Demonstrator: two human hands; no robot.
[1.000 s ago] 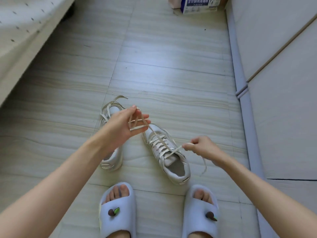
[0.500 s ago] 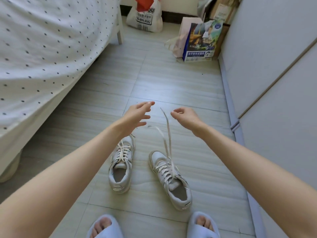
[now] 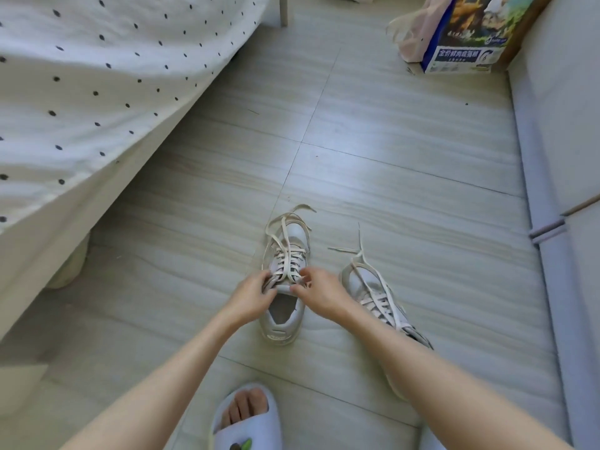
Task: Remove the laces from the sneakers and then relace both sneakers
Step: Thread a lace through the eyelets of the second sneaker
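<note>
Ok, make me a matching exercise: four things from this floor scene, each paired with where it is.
Things:
1. left sneaker
2. right sneaker
3. slipper
4. printed box

Places:
A. far corner, by the wall
B. partly under the right forearm
C. under both hands
D. bottom edge, on a foot

Pairs: 1-C, 2-B, 3-D, 4-A
</note>
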